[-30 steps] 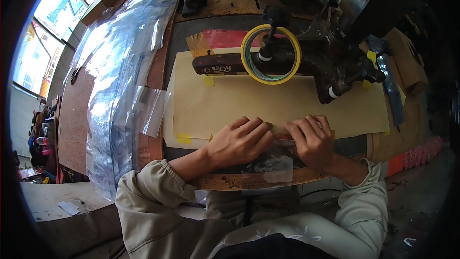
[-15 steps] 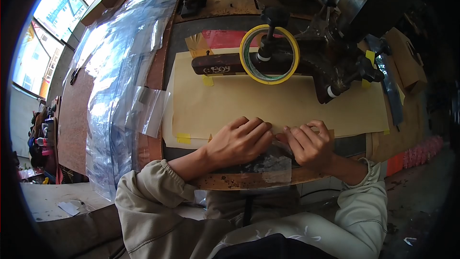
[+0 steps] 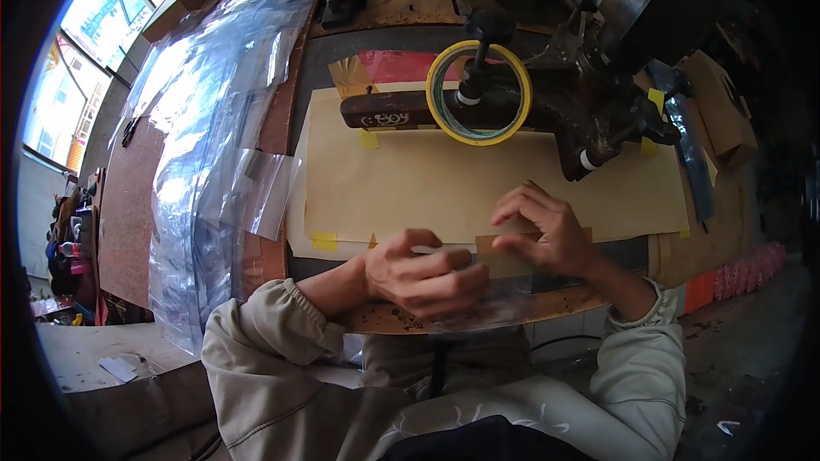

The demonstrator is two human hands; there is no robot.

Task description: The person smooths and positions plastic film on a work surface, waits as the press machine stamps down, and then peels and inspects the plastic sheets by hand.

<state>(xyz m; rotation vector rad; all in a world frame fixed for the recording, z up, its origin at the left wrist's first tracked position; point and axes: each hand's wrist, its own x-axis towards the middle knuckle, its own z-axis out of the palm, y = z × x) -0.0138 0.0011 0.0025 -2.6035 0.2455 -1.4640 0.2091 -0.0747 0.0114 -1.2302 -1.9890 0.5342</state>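
Note:
My left hand is low over the front edge of the table, its fingers curled inward and blurred by motion; whatever they may hold is hidden. Clear plastic film shows faintly by its fingertips, over the table edge. My right hand is raised above the near edge of the tan paper sheet, thumb and bent fingers apart with nothing visible between them. Brown tape shows at the sheet's near edge, between the hands.
A dark clamp arm crosses the sheet, with a yellow tape roll hung on its knob. Clear plastic bags are heaped at the left. A cardboard box stands at the right.
My hands were close together at the sheet's near edge, fingertips pinched. They have moved apart: the left down toward me, the right slightly up with its fingers spread.

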